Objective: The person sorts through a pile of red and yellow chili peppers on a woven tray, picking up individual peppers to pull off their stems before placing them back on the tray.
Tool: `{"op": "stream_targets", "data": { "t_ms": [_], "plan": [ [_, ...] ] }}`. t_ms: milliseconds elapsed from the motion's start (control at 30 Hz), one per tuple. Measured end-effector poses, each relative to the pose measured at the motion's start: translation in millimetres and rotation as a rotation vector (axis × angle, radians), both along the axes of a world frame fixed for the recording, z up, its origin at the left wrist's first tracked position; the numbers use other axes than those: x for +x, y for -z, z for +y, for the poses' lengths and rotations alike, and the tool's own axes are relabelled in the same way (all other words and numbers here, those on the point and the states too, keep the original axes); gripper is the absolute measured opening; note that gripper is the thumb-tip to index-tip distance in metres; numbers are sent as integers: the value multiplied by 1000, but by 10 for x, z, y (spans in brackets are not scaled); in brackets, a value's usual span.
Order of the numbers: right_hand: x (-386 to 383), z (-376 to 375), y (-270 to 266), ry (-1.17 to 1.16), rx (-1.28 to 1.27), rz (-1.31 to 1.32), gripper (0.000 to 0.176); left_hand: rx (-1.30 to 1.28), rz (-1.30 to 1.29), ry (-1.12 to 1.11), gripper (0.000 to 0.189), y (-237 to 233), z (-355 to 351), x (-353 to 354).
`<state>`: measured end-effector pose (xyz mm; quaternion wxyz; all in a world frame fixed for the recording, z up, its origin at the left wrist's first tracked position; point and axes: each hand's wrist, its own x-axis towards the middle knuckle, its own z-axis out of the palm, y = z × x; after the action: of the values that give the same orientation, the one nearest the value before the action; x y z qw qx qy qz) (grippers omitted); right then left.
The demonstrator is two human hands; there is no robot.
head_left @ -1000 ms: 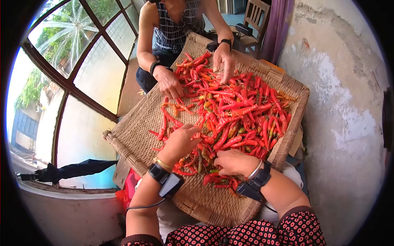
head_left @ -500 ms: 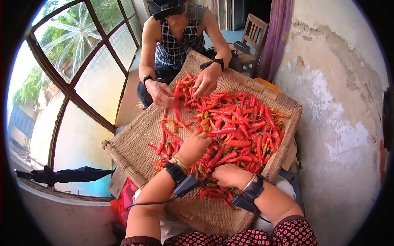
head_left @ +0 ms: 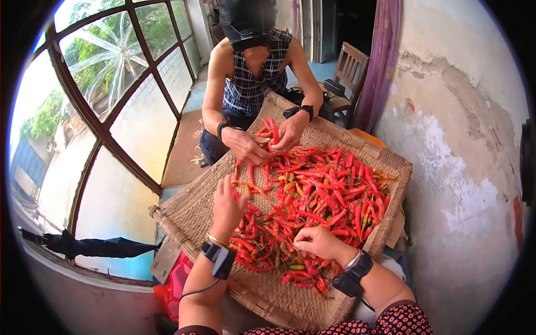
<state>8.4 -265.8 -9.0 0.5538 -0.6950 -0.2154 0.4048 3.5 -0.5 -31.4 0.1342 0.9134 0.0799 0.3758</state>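
Red chili peppers (head_left: 321, 192), with a few orange and green ones among them, lie heaped on a woven tray (head_left: 268, 298). My left hand (head_left: 226, 207) is raised over the left edge of the heap, its thumb and fingers apart and nothing visible in them. Low over the near part of the peppers, my right hand (head_left: 319, 243) has its fingers curled together in a pinch; whatever is between them, if anything, is too small to make out. Both wrists carry black strapped devices.
Across the tray sits a person (head_left: 259, 72), both hands together on some peppers at the far side. A folded black umbrella (head_left: 111, 245) lies by the window at left. A wooden chair (head_left: 352, 72) and a purple curtain (head_left: 381, 56) stand behind; a worn wall (head_left: 452, 151) is at right.
My left hand has lifted off the peppers and moved left, its fingers spreading. My right hand shows its fingertips pinched. The other person's hands have come together around some peppers.
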Motion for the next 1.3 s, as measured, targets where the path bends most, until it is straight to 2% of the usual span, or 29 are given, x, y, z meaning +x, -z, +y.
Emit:
{"op": "stream_targets", "data": {
  "t_ms": [33, 67, 100, 133, 167, 200, 233, 300, 333, 400, 433, 500, 567, 600, 633, 667, 700, 767, 800, 867, 933, 967, 1000, 1067, 1100, 1167, 1233, 1300],
  "plan": [
    [7, 14, 7, -6, -3, -1, 13, -139, 86, 174, 46, -93, -76, -66],
    [1, 12, 29, 81, 104, 51, 12, -257, 234, 316, 43, -112, -165, -95],
    [1, 4, 52, 168, 210, 103, 12, -547, 508, 445, 41, -318, -375, -197],
    [21, -10, 92, 229, 265, 153, 11, -818, 585, 692, 39, -169, -488, -216],
    [41, -22, 115, 215, 257, 156, 11, -1090, 790, 835, 42, -288, -629, -299],
    [69, -26, 129, 305, 379, 235, 11, -1010, 653, 995, 45, -172, -759, -346],
    [90, -31, 145, 393, 501, 318, 11, -999, 686, 1124, 48, -254, -832, -349],
    [128, -64, 180, 407, 587, 360, 10, -1173, 757, 1078, 49, -166, -912, -363],
    [123, -59, 186, 431, 580, 326, 10, -1171, 743, 1063, 49, -164, -913, -355],
    [119, -40, 186, 450, 572, 294, 9, -1234, 754, 1010, 36, -165, -905, -361],
    [112, -41, 192, 460, 556, 237, 9, -1238, 751, 1003, 36, -157, -881, -366],
    [124, -17, 166, 471, 541, 177, 10, -1050, 891, 925, 21, -172, -799, -319],
    [201, -41, 38, 468, 188, -677, 19, -1267, 762, 846, 16, -250, -686, -277],
    [254, -96, -41, 393, -115, -1188, 39, -1251, 680, 744, 16, -241, -584, -219],
    [279, -113, -54, 401, -124, -1190, 39, -1409, 564, 664, 18, -305, -522, -181],
    [290, -110, -39, 410, -288, -1265, 45, -1523, 415, 632, 20, -224, -404, -97],
    [302, -124, -13, 421, -461, -1336, 50, -1643, 258, 461, 24, -145, -326, -55],
    [392, -246, 120, 263, -515, -1147, 54, -1860, 189, 350, 32, -86, -263, -14],
    [400, -298, 101, 253, -537, -1126, 51, -1865, 203, 366, 32, -76, -355, 13],
    [389, -241, 131, 212, -524, -1093, 47, -1673, 370, 373, 42, -82, -439, -91],
    [389, -256, 157, 126, -533, -1033, 32, -1475, 596, 569, 38, -46, -538, -120],
    [370, -251, 151, 129, -538, -1024, 32, -1351, 693, 642, 35, -11, -595, -133],
    [344, -224, 135, 149, -459, -1021, 25, -1357, 706, 642, 35, 26, -658, -152],
    [302, -142, 93, 240, -226, -966, 13, -972, 591, 759, 36, 65, -711, -157],
    [265, -94, 61, 236, -227, -961, 13, -976, 593, 755, 36, 38, -708, -193],
    [231, -68, -22, 233, -52, -675, 12, -935, 489, 813, 39, -77, -776, -235],
    [206, -78, -38, 136, 16, -603, 12, -677, 436, 826, 45, -163, -774, -240],
    [217, -78, -6, 44, 92, -636, 11, -456, 453, 760, 43, -305, -809, -303]
  ]
}}
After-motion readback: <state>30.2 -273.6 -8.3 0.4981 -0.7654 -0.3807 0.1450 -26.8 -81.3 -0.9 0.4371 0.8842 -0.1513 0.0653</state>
